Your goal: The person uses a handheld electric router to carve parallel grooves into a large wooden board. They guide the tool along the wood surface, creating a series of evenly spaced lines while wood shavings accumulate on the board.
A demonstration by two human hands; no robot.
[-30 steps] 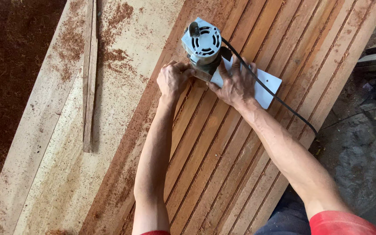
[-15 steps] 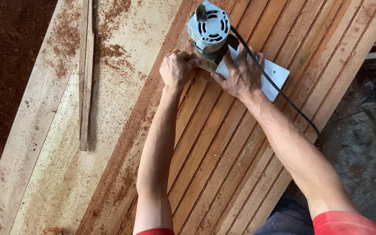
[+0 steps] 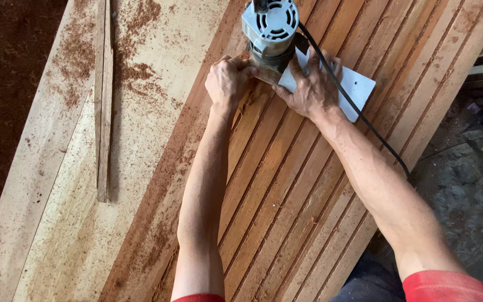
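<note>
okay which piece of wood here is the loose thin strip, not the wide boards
The narrow strip lying alone on the pale, sawdust-covered board, left of both hands. The reddish grooved boards are wide and lie under the router.

Grey router [image 3: 270, 25] — reddish-brown grooved board [image 3: 286, 184].

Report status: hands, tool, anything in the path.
Left hand and right hand grip grey electric router on reddish grooved wooden panel. Black cord trails right; path clear.

Sawdust-strewn floor [image 3: 6, 67], pale workbench [image 3: 68, 223]
</note>
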